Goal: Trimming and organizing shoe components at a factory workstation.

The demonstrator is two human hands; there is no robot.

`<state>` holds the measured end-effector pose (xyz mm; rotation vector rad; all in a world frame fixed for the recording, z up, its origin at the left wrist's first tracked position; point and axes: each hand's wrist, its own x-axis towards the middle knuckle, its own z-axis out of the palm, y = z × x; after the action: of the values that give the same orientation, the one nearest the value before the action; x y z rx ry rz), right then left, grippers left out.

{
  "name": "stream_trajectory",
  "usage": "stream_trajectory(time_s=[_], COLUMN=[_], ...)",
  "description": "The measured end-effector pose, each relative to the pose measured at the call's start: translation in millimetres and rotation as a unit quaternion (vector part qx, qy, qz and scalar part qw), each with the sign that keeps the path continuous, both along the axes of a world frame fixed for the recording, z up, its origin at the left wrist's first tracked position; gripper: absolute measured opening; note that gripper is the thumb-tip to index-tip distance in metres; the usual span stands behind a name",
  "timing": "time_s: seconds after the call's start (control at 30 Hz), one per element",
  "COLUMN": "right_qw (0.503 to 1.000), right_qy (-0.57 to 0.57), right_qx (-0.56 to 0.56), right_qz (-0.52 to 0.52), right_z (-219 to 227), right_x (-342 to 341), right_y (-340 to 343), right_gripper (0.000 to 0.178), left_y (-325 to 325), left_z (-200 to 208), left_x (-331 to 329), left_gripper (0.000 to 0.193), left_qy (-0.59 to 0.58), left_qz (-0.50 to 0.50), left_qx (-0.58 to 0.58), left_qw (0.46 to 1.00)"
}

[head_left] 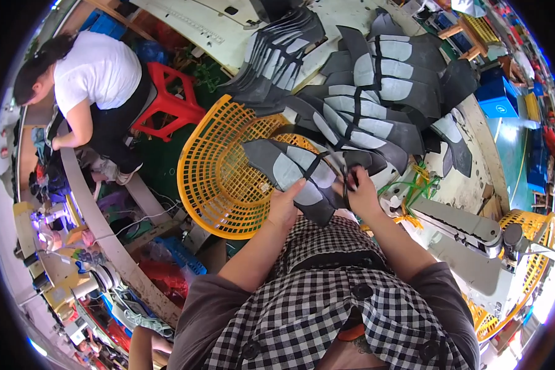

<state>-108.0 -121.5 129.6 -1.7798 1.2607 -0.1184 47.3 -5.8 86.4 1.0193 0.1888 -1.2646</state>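
My left hand (285,203) is closed on the edge of a linked set of dark grey fabric panels (276,165) with light grey rounded patches. A black strip (316,163) runs across these panels. My right hand (362,196) grips a pair of scissors (346,179), its blades pointing up and left toward the strip's end. Whether the blades touch the strip I cannot tell. Just beyond my hands, a large heap of similar panels (396,69) lies on the table, many strung together in rows by black strips.
A yellow plastic basket (194,179) stands left of my hands. Right of them are green and yellow cords (413,185) and a sewing machine (456,222). At the far left a person (98,80) bends over beside a red stool (172,105).
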Motion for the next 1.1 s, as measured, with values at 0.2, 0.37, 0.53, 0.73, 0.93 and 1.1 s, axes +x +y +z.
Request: stream_trajectory(time_s=[0.2, 0.37, 0.53, 0.73, 0.93, 1.1], right_qw=[0.946, 0.944, 0.948, 0.969, 0.955, 0.951], right_qy=[0.126, 0.154, 0.148, 0.112, 0.224, 0.237], right_qx=[0.22, 0.211, 0.204, 0.139, 0.091, 0.153], right_qz=[0.202, 0.203, 0.192, 0.169, 0.168, 0.129], right_z=[5, 11, 10, 14, 29, 27], right_x=[-34, -22, -12, -29, -32, -32], right_y=[18, 12, 12, 18, 10, 3], right_gripper=[0.063, 0.073, 0.072, 0.071, 0.071, 0.074], left_y=[4, 5, 4, 6, 3, -1], left_z=[-5, -9, -2, -1, 0, 4], left_x=[4, 3, -1, 6, 6, 7], left_gripper=[0.045, 0.045, 0.045, 0.045, 0.043, 0.047], left_qy=[0.02, 0.014, 0.016, 0.033, 0.001, 0.01], left_qz=[0.022, 0.005, -0.009, -0.001, -0.002, -0.015], left_qx=[-0.013, -0.019, -0.037, -0.031, -0.028, -0.009], left_qw=[0.999, 1.0, 0.999, 0.999, 1.0, 1.0])
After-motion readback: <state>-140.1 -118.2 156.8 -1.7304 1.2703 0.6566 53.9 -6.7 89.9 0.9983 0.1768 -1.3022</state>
